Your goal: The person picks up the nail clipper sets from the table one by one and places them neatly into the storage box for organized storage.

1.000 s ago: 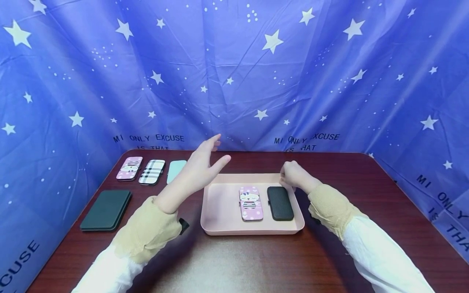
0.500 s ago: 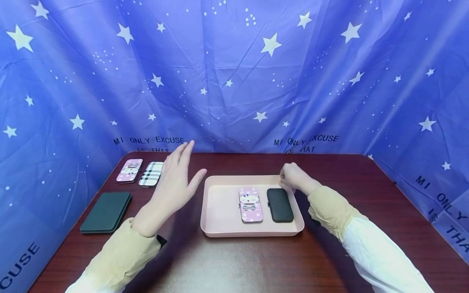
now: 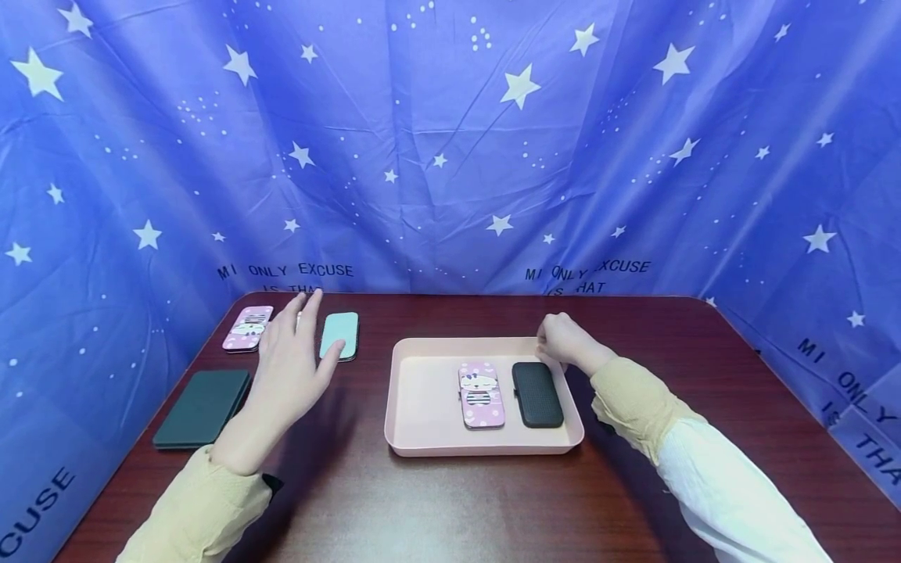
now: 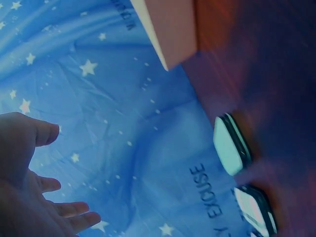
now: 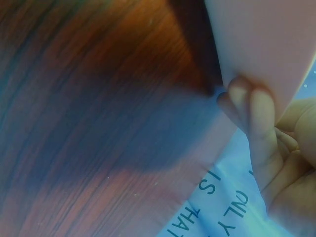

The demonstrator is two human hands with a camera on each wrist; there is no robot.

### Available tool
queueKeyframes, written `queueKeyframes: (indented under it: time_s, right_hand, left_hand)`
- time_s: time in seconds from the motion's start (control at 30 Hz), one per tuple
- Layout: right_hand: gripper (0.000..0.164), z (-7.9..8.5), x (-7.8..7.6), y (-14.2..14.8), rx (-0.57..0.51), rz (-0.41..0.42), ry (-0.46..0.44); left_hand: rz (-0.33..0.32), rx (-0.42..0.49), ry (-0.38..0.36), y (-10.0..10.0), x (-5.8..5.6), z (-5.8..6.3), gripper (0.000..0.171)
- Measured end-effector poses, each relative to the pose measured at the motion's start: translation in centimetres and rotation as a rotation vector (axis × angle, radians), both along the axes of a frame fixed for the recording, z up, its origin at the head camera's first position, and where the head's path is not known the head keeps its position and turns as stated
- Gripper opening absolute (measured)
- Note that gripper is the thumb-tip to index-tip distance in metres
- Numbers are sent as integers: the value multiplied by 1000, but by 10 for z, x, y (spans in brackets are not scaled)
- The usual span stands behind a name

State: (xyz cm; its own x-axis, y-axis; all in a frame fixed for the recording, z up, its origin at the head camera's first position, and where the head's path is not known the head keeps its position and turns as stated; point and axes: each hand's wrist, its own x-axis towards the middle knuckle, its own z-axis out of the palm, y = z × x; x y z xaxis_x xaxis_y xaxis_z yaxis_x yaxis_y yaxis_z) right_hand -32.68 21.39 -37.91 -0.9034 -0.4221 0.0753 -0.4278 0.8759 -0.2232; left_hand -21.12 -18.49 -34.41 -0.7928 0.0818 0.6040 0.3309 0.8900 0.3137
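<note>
My left hand point(image 3: 287, 371) hovers with fingers spread over the left side of the table, holding nothing. Behind it, the plaid flat case point(image 4: 253, 208) is mostly hidden in the head view. A mint-green case point(image 3: 341, 327) lies just right of the fingers, overlapped by the thumb tip. To their left is a pink case with a cartoon cat point(image 3: 248, 328). My right hand point(image 3: 572, 342) pinches the far right corner of the pale pink tray point(image 3: 425, 407). Inside that tray lie a second pink cat case point(image 3: 482, 396) and a black textured case point(image 3: 538, 396), side by side.
A larger dark green case point(image 3: 200, 410) lies near the left table edge, partly behind the left wrist. The dark red wooden table point(image 3: 450, 508) extends in front of the tray. A blue star-patterned curtain point(image 3: 450, 117) hangs round the back and sides.
My left hand has moved left from beside the tray to over the row of cases, uncovering the mint case and covering the plaid one. My right hand stays at the tray corner.
</note>
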Motion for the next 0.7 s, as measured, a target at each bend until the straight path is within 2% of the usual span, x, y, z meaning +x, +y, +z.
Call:
queueKeyframes:
  time_s: [0.27, 0.4, 0.57, 0.7]
  right_hand:
    - [22, 1, 1, 0, -6, -2, -3]
    - [22, 1, 1, 0, -16, -1, -10]
    - [33, 1, 1, 0, -21, -9, -19]
    - [37, 0, 0, 0, -22, -17, -24]
  left_hand:
    - [93, 23, -33, -28, -5, -10, 69]
    - [117, 36, -53, -38, -7, -16, 67]
    - [147, 39, -74, -50, -6, -20, 66]
    - [179, 29, -122, -61, -4, -23, 64]
